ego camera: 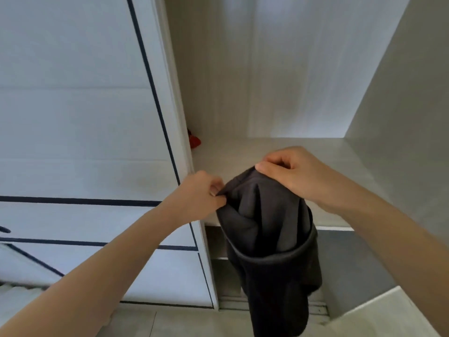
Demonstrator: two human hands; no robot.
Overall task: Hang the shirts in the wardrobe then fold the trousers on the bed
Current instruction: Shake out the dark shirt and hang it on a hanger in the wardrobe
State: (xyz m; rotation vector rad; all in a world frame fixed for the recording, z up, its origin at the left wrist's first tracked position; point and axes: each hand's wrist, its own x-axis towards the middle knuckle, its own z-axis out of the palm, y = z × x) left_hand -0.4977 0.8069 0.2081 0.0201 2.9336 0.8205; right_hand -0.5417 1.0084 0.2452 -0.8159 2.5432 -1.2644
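Garment (267, 227), dark and bunched, hangs before the open wardrobe (267, 69), its top over the near edge of the shelf (340, 166). Left hand (201, 190) pinches the left edge and right hand (289, 173) the top fold. Both grips are clamped on cloth, probably to spread it for hanging. Red object (194, 141) lies at the shelf's far left.

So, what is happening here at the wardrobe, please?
A person holds a dark grey fabric garment up in front of the open white wardrobe. The left hand pinches its top edge on one side, the right hand pinches the other, and the rest hangs down. It is not yet hung. A small red object lies in the back left corner of the pale shelf.
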